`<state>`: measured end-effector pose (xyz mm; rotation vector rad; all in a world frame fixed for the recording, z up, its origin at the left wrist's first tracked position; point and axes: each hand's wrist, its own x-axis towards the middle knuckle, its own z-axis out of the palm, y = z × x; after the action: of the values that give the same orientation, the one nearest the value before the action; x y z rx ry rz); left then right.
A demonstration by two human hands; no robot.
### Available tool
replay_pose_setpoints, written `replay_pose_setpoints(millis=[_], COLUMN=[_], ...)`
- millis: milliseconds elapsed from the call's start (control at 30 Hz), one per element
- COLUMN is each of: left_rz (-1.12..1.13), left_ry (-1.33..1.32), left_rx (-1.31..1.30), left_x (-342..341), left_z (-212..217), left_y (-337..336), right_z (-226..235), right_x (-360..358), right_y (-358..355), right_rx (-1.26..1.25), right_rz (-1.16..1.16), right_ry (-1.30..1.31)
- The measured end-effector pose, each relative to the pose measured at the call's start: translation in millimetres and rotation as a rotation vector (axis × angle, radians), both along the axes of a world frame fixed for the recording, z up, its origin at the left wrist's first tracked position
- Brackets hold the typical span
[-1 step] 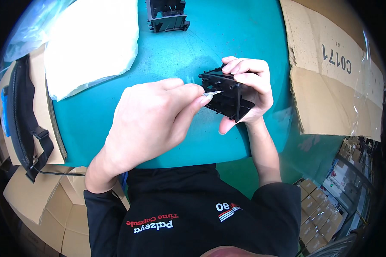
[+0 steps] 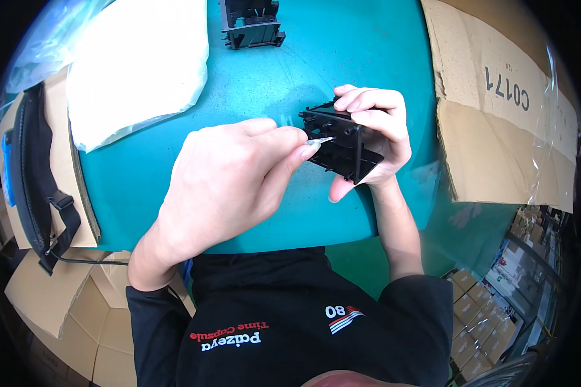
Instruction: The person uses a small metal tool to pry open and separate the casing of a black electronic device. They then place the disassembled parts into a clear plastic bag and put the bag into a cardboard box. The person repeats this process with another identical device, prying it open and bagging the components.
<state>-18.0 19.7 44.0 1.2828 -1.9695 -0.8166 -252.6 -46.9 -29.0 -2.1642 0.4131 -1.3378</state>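
Observation:
Between the thumb and forefinger of my left hand [image 2: 229, 171] is pinched a small, pointed, silvery piece [image 2: 324, 139] like a thin blade; my fingers hide the rest of it. Its tip reaches into a black plastic housing [image 2: 347, 143], and I cannot tell whether it touches the inner wall. My right hand [image 2: 390, 132] holds this open-sided housing tilted above the table, fingers over its upper edge and far side. The right thumb is stretched out below it. A second black plastic housing [image 2: 253, 33] lies at the far edge of the view.
The table has a green mat [image 2: 258, 84]. A white plastic bag [image 2: 139, 71] lies at the far left, with a black strapped pouch [image 2: 35, 168] nearer. Cardboard flaps [image 2: 497, 138] border the right side. An open carton [image 2: 77, 316] stands at the lower left.

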Motion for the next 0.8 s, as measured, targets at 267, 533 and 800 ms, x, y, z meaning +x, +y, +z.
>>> replay_pose_setpoints(millis=[267,533,800], left_rz=[0.010,0.069,0.081], left_ry=[-0.516,-0.491,-0.010], left_rx=[-0.345,-0.459,-0.237], left_x=[-6.4,-7.0,-5.2], left_z=[-2.7,-20.8,-38.7], left_y=[4.9,-1.6,-13.5], right_z=[5.6,9.9,-7.7], right_x=[-1.6,-3.0,-9.6], right_y=[5.4,4.5,11.0], right_rx=[0.011,-0.051,1.473], right_rz=[-0.082,-0.159,0.257], right_ry=[0.054,0.079,-0.921])
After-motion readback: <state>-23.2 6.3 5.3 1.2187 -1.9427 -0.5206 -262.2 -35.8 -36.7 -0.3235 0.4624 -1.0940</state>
